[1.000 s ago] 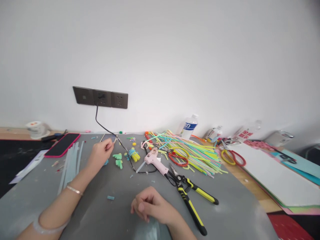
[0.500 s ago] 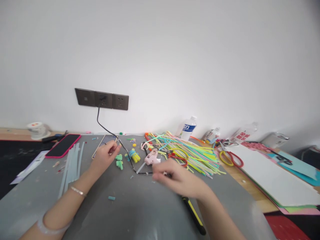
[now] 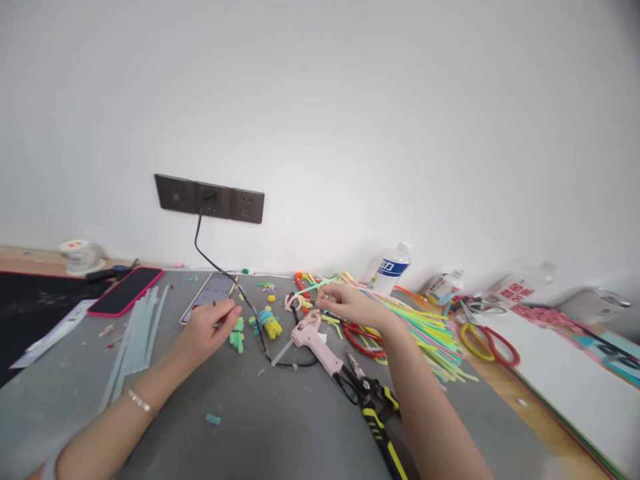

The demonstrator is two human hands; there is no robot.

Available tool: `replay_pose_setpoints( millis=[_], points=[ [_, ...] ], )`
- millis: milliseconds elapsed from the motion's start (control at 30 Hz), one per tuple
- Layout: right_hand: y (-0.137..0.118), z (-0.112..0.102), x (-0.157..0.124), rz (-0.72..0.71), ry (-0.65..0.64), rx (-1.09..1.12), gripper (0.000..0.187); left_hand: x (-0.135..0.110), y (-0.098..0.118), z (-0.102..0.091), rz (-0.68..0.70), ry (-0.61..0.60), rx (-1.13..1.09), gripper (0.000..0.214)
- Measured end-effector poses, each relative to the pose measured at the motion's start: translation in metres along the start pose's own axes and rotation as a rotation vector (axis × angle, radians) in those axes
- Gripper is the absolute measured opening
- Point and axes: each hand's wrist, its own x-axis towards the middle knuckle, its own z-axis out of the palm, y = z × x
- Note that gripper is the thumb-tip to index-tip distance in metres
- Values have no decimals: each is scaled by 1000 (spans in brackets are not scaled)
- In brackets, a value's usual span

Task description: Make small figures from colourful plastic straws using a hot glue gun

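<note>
My left hand (image 3: pixel 210 327) hovers in front of a phone with a lit screen (image 3: pixel 210 297), its fingers curled; what they hold, if anything, is hidden. Beside its fingertips lie a small green fuzzy figure (image 3: pixel 237 337) and a blue-and-yellow one (image 3: pixel 270 323). My right hand (image 3: pixel 353 303) reaches over the near end of a heap of pastel pipe cleaners (image 3: pixel 430 333), thumb and fingers pinched together; I cannot make out anything between them. Just below those fingertips rests a pink glue gun (image 3: pixel 315 340) with a clear glue stick in its back.
Pliers (image 3: pixel 375 413) with black-and-yellow handles lie by my right forearm. Red-and-yellow scissors (image 3: pixel 493 347), white paper (image 3: pixel 545 380) and a bottle (image 3: pixel 393 270) are rightward. Glue sticks (image 3: pixel 137 333) and a red-edged phone (image 3: pixel 127 291) lie left. A black cord (image 3: pixel 197 243) crosses the table from the socket.
My right hand has moved up and away from me, from above the glue gun's handle to the pipe cleaners, uncovering the gun and pliers. My left hand has dropped slightly in view, still curled.
</note>
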Motion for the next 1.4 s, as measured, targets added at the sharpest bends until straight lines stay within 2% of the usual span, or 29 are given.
replay_pose_setpoints(
  millis=[233, 300, 433, 533, 700, 967, 1200, 1300, 1400],
  points=[
    [27, 4, 2, 259, -36, -205, 12, 2, -4, -6, -141, -7, 27, 30],
    [39, 5, -3, 310, -9, -238, 5, 3, -2, -7, -135, -19, 19, 29],
    [55, 9, -12, 368, 57, -300, 5, 3, 0, -5, -81, -30, 21, 31],
    [55, 16, -12, 347, 74, -325, 5, 3, 0, -3, -57, -25, 37, 33],
    [50, 26, -8, 327, 113, -351, 13, 2, -1, -4, -104, -40, 71, 37],
    [50, 22, -12, 259, 183, -302, 12, 2, -2, -3, -70, -10, 81, 37],
    [66, 28, -7, 148, 133, -254, 33, 2, 0, -3, -50, 7, 87, 34],
    [70, 28, -7, 141, 168, -267, 36, 3, -2, -9, -70, 7, 97, 35],
    [70, 27, -6, 134, 204, -274, 37, 7, -15, -23, -142, 69, 147, 37]
  ],
)
